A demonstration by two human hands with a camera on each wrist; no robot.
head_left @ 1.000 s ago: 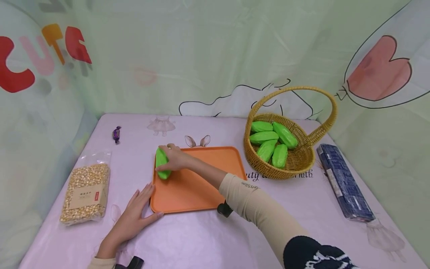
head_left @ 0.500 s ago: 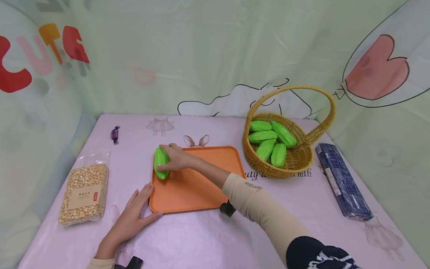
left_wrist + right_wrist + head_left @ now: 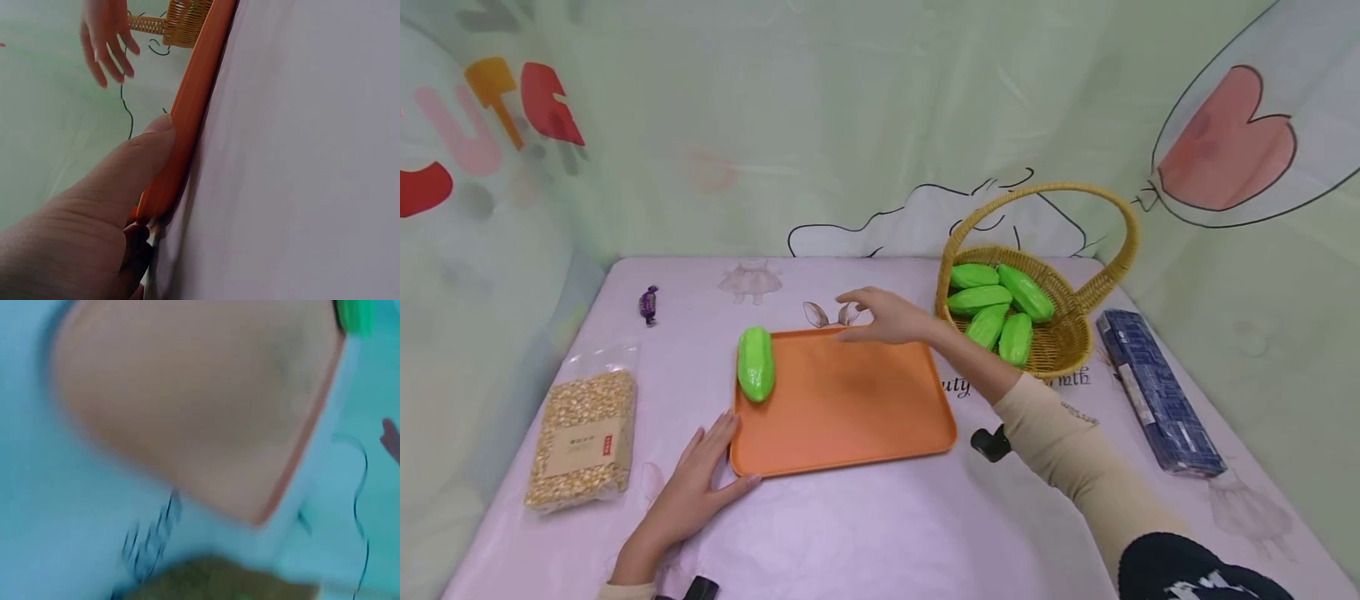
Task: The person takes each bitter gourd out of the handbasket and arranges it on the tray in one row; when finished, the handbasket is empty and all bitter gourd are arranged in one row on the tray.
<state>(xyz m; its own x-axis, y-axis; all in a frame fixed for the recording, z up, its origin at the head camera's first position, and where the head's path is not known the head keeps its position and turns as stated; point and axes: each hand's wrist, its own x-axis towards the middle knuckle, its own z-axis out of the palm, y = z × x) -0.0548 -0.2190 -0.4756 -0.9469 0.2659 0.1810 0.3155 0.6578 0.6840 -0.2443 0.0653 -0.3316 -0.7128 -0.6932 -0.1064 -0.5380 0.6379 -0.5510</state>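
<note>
A bright green, ridged, elongated vegetable (image 3: 756, 363) lies lengthwise along the left edge of an orange tray (image 3: 850, 400). My left hand (image 3: 688, 492) rests at the tray's near left corner, its fingers straight along the left side and its thumb (image 3: 156, 140) against the front rim. Above the tray's far edge, my right hand (image 3: 891, 317) hangs in the air with fingers loosely bent and nothing between them. To the right, a wicker basket (image 3: 1067, 342) with a tall handle holds several similar green vegetables (image 3: 1026, 293). The right wrist view is blurred, with the tray (image 3: 206, 425) filling much of it.
On the left lie a clear bag of corn kernels (image 3: 583, 442) and, farther back, a purple wrapped candy (image 3: 648, 306). A long dark blue patterned package (image 3: 1161, 392) lies right of the basket. Printed curtains (image 3: 737, 125) stand around the table.
My right hand has let go of the green vegetable, leaving it on the tray's left side, and has moved right toward the basket. My left hand stays at the tray corner.
</note>
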